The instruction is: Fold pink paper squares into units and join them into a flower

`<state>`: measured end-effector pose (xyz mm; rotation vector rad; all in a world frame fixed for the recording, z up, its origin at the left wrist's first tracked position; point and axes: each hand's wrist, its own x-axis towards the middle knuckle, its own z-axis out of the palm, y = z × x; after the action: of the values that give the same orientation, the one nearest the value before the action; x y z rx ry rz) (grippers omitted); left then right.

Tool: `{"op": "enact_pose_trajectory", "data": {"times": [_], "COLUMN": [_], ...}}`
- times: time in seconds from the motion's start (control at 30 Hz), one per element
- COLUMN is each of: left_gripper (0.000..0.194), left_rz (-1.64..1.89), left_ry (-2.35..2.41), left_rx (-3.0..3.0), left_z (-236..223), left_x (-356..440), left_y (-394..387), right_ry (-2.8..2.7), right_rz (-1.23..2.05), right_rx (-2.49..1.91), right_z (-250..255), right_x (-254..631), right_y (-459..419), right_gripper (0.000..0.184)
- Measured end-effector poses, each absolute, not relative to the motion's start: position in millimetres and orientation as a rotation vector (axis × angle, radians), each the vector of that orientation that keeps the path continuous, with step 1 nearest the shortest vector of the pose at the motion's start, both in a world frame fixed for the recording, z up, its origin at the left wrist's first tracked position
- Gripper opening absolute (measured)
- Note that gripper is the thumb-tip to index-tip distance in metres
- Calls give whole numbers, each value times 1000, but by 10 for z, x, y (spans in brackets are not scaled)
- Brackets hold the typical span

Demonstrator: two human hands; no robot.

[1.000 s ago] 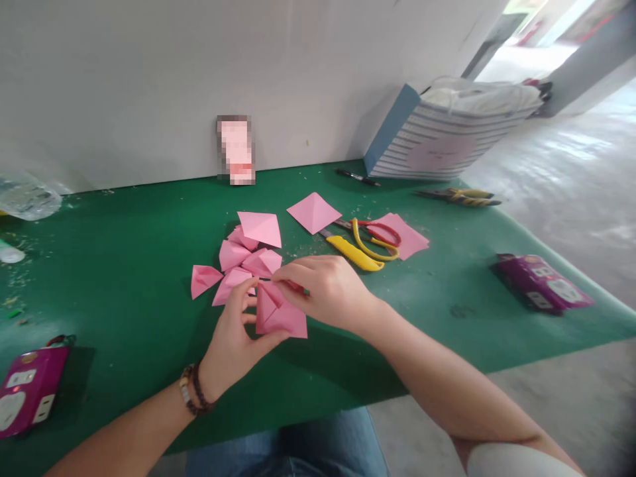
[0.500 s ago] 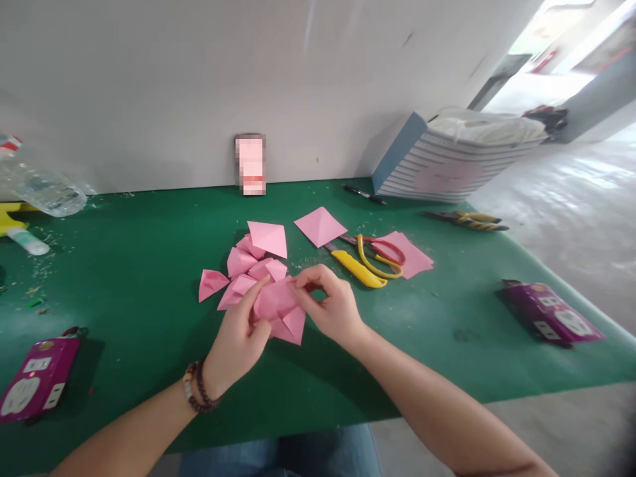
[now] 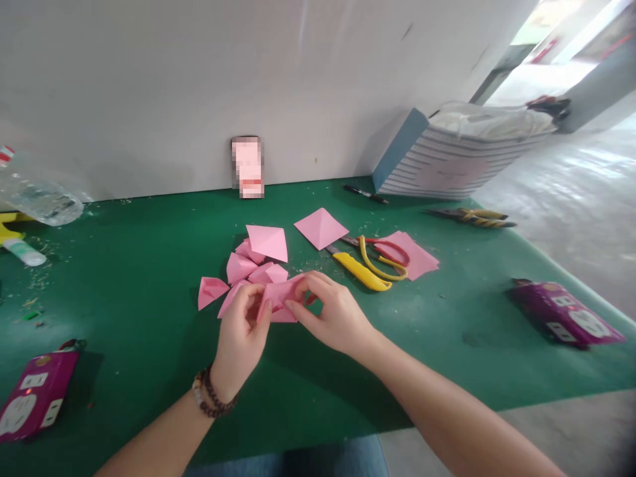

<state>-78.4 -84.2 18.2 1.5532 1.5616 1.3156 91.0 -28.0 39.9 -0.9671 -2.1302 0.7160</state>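
Observation:
Between both hands is a folded piece of pink paper (image 3: 281,291), held just above the green tabletop. My left hand (image 3: 244,328), with beaded bracelets at the wrist, pinches its left side. On its right side, my right hand (image 3: 332,310) grips the paper with thumb and fingertips. Part of the paper is hidden behind the fingers. Just beyond the left hand lies a loose pile of folded pink paper pieces (image 3: 242,267). A creased pink square (image 3: 321,228) lies behind the hands. To the right are a yellow-handled knife (image 3: 362,271) and scissors with red and yellow handles (image 3: 384,255).
Flat pink sheets (image 3: 420,257) lie by the scissors. A phone (image 3: 248,167) leans on the wall. Farther right are a pen (image 3: 366,194), pliers (image 3: 470,216) and a striped bag (image 3: 447,159). Purple power strips (image 3: 38,394) flank the table (image 3: 149,265); a plastic bottle (image 3: 42,199) lies left.
The held paper has been tilted and folded up, so less of its face shows. Both hands have turned inward around it, thumbs closer together. The camera view has shifted slightly.

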Motion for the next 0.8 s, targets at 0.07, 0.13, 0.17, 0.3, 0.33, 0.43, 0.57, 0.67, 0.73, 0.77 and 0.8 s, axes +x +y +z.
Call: {"op": "enact_pose_trajectory", "data": {"times": [0.07,0.13,0.17,0.3,0.33,0.43,0.57,0.67,0.73,0.77,0.8], "left_gripper": [16,22,26,24,22,25,24,28,33,32,30], "left_rz": [1354,1355,1348,1326,1319,1272,1183,1122,1070,1046,1032], "left_ry": [1548,1522,1489,1330,1307,1301,1362,1427,1468,1466,1447], "left_rx": [1456,1334,1269,1029,962,833,891,964,1054,1075,1067], "left_z": [156,144,142,165,175,204,220,230,244,253,260], "left_x": [-790,-784,-777,-728,-715,-687,-681,-691,-696,-696,-694], "left_y": [-828,-800,-787,-776,-783,-805,-809,-812,-818,-822,-827], "right_ry": [-2090,-2064,-2061,-2066,-2063,-2045,-1996,-1988,-1994,-2001,-2012], "right_rz": [764,728,692,567,546,493,449,404,331,290,249], "right_rx": [-925,-888,-883,-870,-866,-908,-974,-939,-914,-899,-874], "right_z": [387,384,384,384,382,364,329,317,319,322,325], "right_x": [895,896,902,940,945,940,906,892,892,893,895], "right_y": [-286,-290,-291,-299,-302,-314,-342,-361,-364,-364,-365], "right_gripper": [11,26,30,34,32,24,28,39,39,38,37]}}
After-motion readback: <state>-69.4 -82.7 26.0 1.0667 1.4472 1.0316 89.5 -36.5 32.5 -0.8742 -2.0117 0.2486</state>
